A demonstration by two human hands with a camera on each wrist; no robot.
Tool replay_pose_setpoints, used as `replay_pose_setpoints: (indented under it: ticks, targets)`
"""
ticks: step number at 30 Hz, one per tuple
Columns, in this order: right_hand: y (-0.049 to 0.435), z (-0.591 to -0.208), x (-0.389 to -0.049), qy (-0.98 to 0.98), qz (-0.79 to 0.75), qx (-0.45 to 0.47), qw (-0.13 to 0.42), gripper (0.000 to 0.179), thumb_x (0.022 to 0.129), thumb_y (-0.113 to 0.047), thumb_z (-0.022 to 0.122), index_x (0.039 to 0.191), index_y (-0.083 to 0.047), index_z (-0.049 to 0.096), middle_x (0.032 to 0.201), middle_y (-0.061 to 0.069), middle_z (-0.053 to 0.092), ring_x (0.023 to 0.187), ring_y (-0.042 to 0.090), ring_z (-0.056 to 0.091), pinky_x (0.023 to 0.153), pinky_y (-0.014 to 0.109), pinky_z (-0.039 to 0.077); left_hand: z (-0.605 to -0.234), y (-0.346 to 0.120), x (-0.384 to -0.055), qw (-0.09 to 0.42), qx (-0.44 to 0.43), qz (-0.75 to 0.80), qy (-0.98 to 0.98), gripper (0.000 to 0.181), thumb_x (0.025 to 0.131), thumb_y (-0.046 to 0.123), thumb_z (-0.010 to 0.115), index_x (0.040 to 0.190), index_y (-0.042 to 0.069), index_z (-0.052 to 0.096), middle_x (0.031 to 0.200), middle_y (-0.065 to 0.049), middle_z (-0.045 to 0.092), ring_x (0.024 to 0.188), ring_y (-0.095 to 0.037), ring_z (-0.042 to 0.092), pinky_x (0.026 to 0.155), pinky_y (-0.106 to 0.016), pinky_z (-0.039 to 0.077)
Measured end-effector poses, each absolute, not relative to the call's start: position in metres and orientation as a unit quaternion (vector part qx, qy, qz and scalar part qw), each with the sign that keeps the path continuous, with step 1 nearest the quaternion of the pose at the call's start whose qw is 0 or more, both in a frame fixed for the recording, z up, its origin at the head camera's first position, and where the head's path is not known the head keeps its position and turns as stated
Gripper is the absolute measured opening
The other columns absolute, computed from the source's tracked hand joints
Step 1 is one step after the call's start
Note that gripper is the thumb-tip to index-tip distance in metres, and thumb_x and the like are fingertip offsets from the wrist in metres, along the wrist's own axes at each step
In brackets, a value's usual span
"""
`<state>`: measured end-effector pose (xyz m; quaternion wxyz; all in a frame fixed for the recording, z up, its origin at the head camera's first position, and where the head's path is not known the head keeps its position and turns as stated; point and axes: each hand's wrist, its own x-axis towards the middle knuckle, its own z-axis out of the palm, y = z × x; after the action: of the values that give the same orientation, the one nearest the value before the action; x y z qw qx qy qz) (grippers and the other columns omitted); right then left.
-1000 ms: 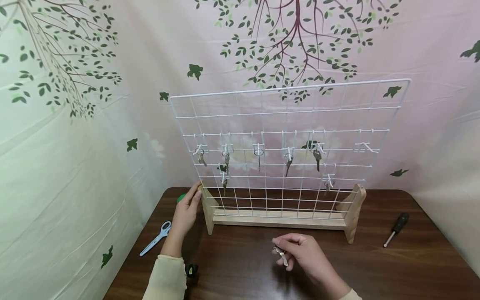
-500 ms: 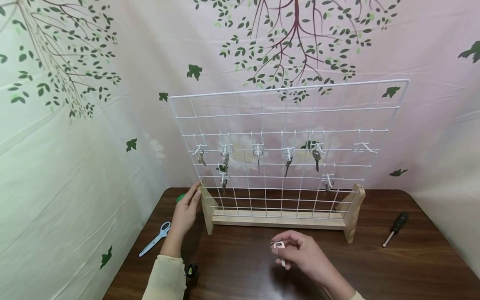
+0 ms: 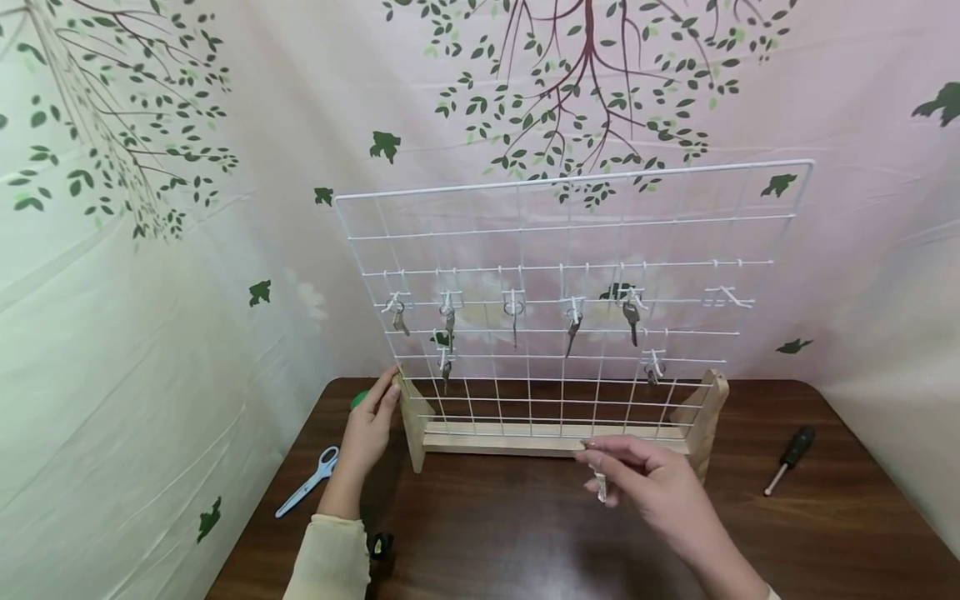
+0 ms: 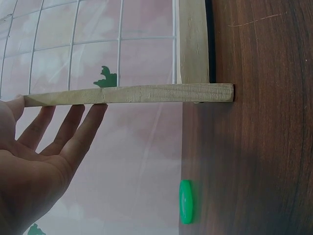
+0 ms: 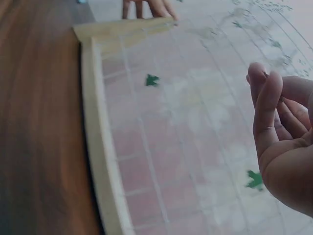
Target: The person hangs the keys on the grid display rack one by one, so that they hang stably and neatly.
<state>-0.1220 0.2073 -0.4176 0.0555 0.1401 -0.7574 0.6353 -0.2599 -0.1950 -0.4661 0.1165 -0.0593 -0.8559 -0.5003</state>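
Observation:
My left hand (image 3: 369,429) rests its fingertips against the left wooden end panel (image 4: 142,93) of a white wire grid rack (image 3: 577,177). In the left wrist view its fingers (image 4: 80,137) are fairly straight and touch the panel's outer face. My right hand (image 3: 660,483) pinches a small silvery key (image 3: 601,487) in front of the rack's base. The fingers cover most of this key; in the right wrist view the hand (image 5: 281,127) almost wholly conceals it. Several keys on rings, such as one key (image 3: 632,321), hang from white hooks on the grid. A hook (image 3: 727,297) at the right holds no key.
On the brown table (image 3: 495,533) lie light blue scissors (image 3: 309,482) at the left and a dark-handled screwdriver (image 3: 790,458) at the right. A green round object (image 4: 186,201) sits behind the left panel. A small black object (image 3: 381,546) is beside the left sleeve (image 3: 330,557).
My right hand has moved right and up toward the rack with the key, which turned between the fingers on the way. The left hand stays at the panel.

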Motion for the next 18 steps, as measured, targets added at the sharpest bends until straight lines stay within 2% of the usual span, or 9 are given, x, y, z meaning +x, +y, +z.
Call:
replay_pose_setpoints:
  ticks: [4, 7, 11, 14, 18]
  targets:
    - [0.225, -0.401, -0.120, -0.767, 0.621, 0.137, 0.089, 0.028, 0.107, -0.006, 0.064, 0.131, 0.008, 0.067, 0.116, -0.013, 0.083, 0.078, 0.015, 0.081, 0.061, 0.031, 0.063, -0.465, -0.194, -0.260, 0.118, -0.060, -0.501, -0.855, 0.049, 0.115, 0.041, 0.048, 0.163, 0.031, 0.047, 0.164, -0.016, 0.052, 0.151, -0.042, 0.051, 0.120, -0.064, 0.045]
    - [0.239, -0.385, -0.118, -0.789, 0.594, 0.109, 0.114, 0.027, 0.109, -0.012, 0.062, 0.133, 0.001, 0.066, 0.118, -0.016, 0.082, 0.077, 0.018, 0.080, 0.063, 0.031, 0.064, -0.465, -0.194, -0.260, 0.120, -0.061, -0.500, -0.855, 0.049, 0.115, 0.040, 0.048, 0.163, 0.030, 0.047, 0.163, -0.016, 0.053, 0.150, -0.042, 0.051, 0.120, -0.064, 0.046]
    - [0.258, -0.365, -0.119, -0.790, 0.592, 0.072, 0.142, 0.025, 0.109, -0.019, 0.064, 0.131, -0.008, 0.068, 0.118, -0.016, 0.082, 0.072, 0.018, 0.077, 0.054, 0.030, 0.059, -0.466, -0.193, -0.260, 0.121, -0.061, -0.500, -0.855, 0.050, 0.115, 0.041, 0.048, 0.163, 0.030, 0.047, 0.164, -0.015, 0.052, 0.151, -0.041, 0.050, 0.121, -0.064, 0.045]
    - [0.271, -0.354, -0.123, -0.737, 0.652, 0.069, 0.166, 0.019, 0.107, -0.012, 0.066, 0.124, -0.007, 0.072, 0.111, -0.009, 0.084, 0.071, 0.015, 0.078, 0.051, 0.027, 0.057, -0.466, -0.193, -0.260, 0.123, -0.061, -0.501, -0.854, 0.050, 0.115, 0.040, 0.048, 0.163, 0.028, 0.047, 0.164, -0.015, 0.053, 0.152, -0.041, 0.050, 0.122, -0.064, 0.043]
    - [0.283, -0.345, -0.130, -0.640, 0.736, 0.097, 0.197, 0.013, 0.104, 0.000, 0.066, 0.114, -0.002, 0.074, 0.104, 0.002, 0.085, 0.075, 0.015, 0.082, 0.058, 0.023, 0.060, -0.466, -0.193, -0.261, 0.126, -0.060, -0.501, -0.854, 0.049, 0.115, 0.039, 0.048, 0.163, 0.027, 0.048, 0.164, -0.015, 0.053, 0.152, -0.041, 0.050, 0.123, -0.064, 0.043]
